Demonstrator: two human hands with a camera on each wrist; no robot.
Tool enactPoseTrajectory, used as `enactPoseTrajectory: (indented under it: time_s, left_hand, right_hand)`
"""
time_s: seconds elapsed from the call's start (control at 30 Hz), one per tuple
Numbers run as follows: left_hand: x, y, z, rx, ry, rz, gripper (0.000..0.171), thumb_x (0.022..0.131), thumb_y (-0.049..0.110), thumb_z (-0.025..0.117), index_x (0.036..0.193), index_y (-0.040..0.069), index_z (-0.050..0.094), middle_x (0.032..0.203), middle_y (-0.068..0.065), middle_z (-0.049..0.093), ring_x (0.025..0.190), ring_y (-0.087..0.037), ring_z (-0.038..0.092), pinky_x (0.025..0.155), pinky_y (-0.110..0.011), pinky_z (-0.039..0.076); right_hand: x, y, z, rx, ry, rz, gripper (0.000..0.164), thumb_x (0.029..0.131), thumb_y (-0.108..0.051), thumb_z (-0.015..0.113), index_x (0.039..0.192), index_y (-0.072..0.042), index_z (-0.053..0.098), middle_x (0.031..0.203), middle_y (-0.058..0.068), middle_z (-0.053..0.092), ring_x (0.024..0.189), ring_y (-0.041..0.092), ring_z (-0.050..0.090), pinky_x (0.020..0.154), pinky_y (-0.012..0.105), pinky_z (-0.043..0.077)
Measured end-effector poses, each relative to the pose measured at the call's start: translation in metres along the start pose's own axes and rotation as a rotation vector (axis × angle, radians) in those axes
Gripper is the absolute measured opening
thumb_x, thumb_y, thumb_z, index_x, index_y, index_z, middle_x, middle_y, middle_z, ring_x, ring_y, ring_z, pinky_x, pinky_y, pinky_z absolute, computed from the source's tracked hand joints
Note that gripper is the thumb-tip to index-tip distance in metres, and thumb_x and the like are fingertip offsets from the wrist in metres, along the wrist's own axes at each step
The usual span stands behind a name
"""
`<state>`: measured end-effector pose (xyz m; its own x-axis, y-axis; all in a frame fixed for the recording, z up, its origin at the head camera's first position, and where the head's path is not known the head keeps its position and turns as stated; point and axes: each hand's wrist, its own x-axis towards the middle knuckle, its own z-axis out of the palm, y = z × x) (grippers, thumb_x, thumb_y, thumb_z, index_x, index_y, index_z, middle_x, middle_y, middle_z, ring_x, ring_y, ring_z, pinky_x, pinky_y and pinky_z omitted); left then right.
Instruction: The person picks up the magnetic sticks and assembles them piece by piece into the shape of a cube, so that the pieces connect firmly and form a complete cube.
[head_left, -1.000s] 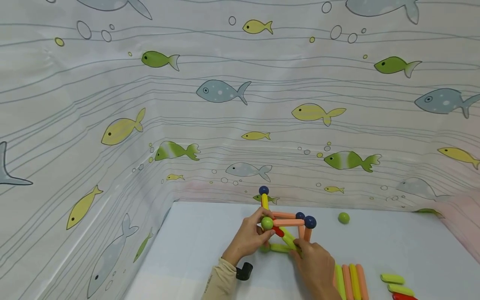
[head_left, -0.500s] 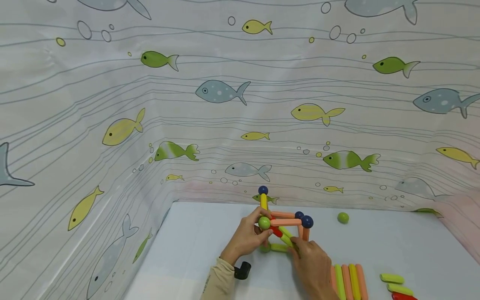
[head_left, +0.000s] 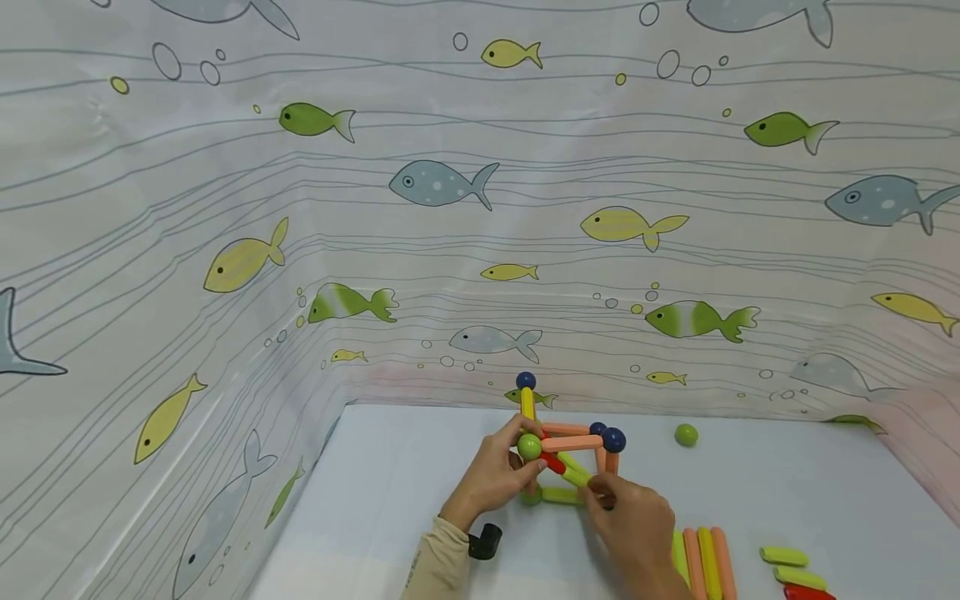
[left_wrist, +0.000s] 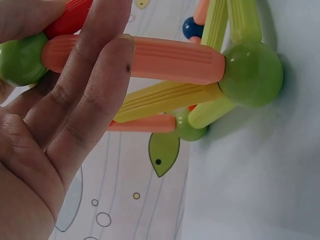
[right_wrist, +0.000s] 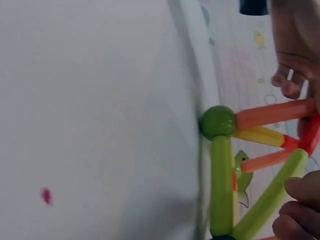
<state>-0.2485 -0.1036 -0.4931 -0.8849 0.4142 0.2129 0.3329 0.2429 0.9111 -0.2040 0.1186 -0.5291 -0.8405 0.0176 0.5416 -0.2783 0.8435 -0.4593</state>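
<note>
A frame of toy building sticks and balls stands on the white table. My left hand [head_left: 489,477] grips its upper left corner, where a green ball [head_left: 529,447] meets a red stick [head_left: 553,462]; thumb and forefinger pinch the red stick. In the left wrist view, other fingers of that hand lie across an orange stick [left_wrist: 175,61]. My right hand [head_left: 634,521] pinches a slanting yellow-green stick [head_left: 574,474] below the red one. In the right wrist view, this stick's lower end reaches a dark ball at the bottom edge. Dark blue balls [head_left: 613,440] top the frame's right side.
Right of my right hand lies a row of long orange, yellow and green sticks [head_left: 708,563]. Further right are short green sticks [head_left: 784,557] and a red stick [head_left: 808,592]. A loose green ball [head_left: 686,435] sits behind. A fish-patterned sheet [head_left: 420,250] hangs at the back.
My right hand dips slightly left, then shifts back right along the yellow-green stick, uncovering more of it. The left hand keeps its hold and barely moves.
</note>
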Motion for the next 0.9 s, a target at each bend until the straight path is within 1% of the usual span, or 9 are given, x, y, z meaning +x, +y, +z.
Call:
enactPoseTrajectory:
  time_s: [0.13, 0.2, 0.27, 0.4, 0.47, 0.53, 0.63, 0.77, 0.9]
  left_hand:
    - [0.000, 0.001, 0.000, 0.026, -0.004, 0.000, 0.035, 0.099, 0.007, 0.074, 0.129, 0.015, 0.057, 0.101, -0.008, 0.073, 0.065, -0.047, 0.070, 0.058, -0.024, 0.057]
    - [0.000, 0.002, 0.000, 0.059, -0.004, -0.001, 0.039, 0.099, 0.007, 0.074, 0.131, 0.020, 0.056, 0.092, -0.006, 0.073, 0.064, -0.045, 0.071, 0.058, -0.023, 0.057]
    - [-0.001, 0.003, 0.000, 0.123, 0.004, -0.002, 0.045, 0.099, 0.010, 0.076, 0.136, 0.023, 0.054, 0.085, -0.005, 0.073, 0.061, -0.035, 0.071, 0.059, -0.023, 0.056]
    - [-0.003, 0.005, -0.003, 0.288, 0.049, -0.018, 0.065, 0.095, 0.018, 0.080, 0.148, 0.021, 0.043, 0.101, -0.009, 0.073, 0.060, -0.008, 0.066, 0.062, -0.022, 0.054]
    - [-0.004, 0.007, -0.005, 0.362, 0.072, -0.049, 0.074, 0.092, 0.024, 0.083, 0.151, 0.017, 0.037, 0.113, -0.011, 0.070, 0.063, -0.001, 0.062, 0.065, -0.023, 0.053]
    - [-0.006, 0.009, -0.007, 0.420, 0.087, -0.098, 0.079, 0.091, 0.030, 0.085, 0.148, 0.014, 0.035, 0.117, -0.012, 0.066, 0.065, -0.002, 0.060, 0.067, -0.024, 0.051]
    - [-0.008, 0.009, -0.009, 0.506, 0.075, -0.175, 0.071, 0.089, 0.036, 0.087, 0.137, 0.011, 0.040, 0.104, -0.007, 0.067, 0.066, -0.009, 0.056, 0.065, -0.027, 0.047]
    - [-0.009, 0.005, -0.007, 0.602, -0.024, -0.267, 0.050, 0.089, 0.035, 0.086, 0.116, 0.010, 0.053, 0.085, 0.001, 0.063, 0.066, -0.012, 0.053, 0.061, -0.028, 0.044]
    - [-0.008, -0.005, 0.001, 0.639, -0.118, -0.324, 0.031, 0.088, 0.031, 0.088, 0.098, 0.015, 0.062, 0.091, 0.001, 0.070, 0.072, -0.011, 0.057, 0.065, -0.029, 0.047]
  right_hand:
    - [0.013, 0.018, -0.022, 0.081, -0.187, 0.202, 0.024, 0.079, -0.028, 0.094, 0.075, -0.014, 0.074, 0.064, -0.007, 0.069, 0.056, 0.007, 0.061, 0.054, 0.025, 0.047]
    - [0.019, 0.031, -0.029, 0.107, -0.288, 0.290, 0.029, 0.079, -0.034, 0.094, 0.082, -0.013, 0.074, 0.069, -0.006, 0.070, 0.061, 0.009, 0.063, 0.056, 0.027, 0.048]
    - [0.023, 0.044, -0.032, 0.143, -0.384, 0.357, 0.039, 0.078, -0.037, 0.095, 0.097, -0.009, 0.075, 0.081, -0.003, 0.074, 0.070, 0.013, 0.068, 0.061, 0.031, 0.054]
    - [0.026, 0.062, -0.023, 0.236, -0.522, 0.345, 0.068, 0.075, -0.036, 0.097, 0.130, -0.006, 0.068, 0.110, 0.005, 0.077, 0.092, 0.019, 0.072, 0.080, 0.041, 0.062]
    - [0.025, 0.067, -0.016, 0.285, -0.567, 0.312, 0.071, 0.075, -0.032, 0.097, 0.134, -0.007, 0.066, 0.115, 0.006, 0.075, 0.096, 0.019, 0.070, 0.085, 0.042, 0.061]
    - [0.022, 0.069, -0.009, 0.318, -0.587, 0.277, 0.065, 0.076, -0.028, 0.097, 0.131, -0.008, 0.068, 0.114, 0.004, 0.074, 0.095, 0.016, 0.068, 0.084, 0.037, 0.060]
    - [0.019, 0.069, -0.002, 0.332, -0.582, 0.252, 0.050, 0.078, -0.023, 0.096, 0.120, -0.010, 0.072, 0.107, 0.000, 0.072, 0.090, 0.012, 0.065, 0.079, 0.030, 0.057]
    - [0.018, 0.067, 0.002, 0.313, -0.570, 0.264, 0.039, 0.078, -0.020, 0.096, 0.109, -0.013, 0.074, 0.098, -0.002, 0.069, 0.085, 0.011, 0.062, 0.074, 0.027, 0.055]
    - [0.017, 0.065, -0.002, 0.298, -0.613, 0.266, 0.042, 0.076, -0.025, 0.097, 0.107, -0.013, 0.073, 0.087, -0.003, 0.063, 0.079, 0.012, 0.057, 0.068, 0.025, 0.049]
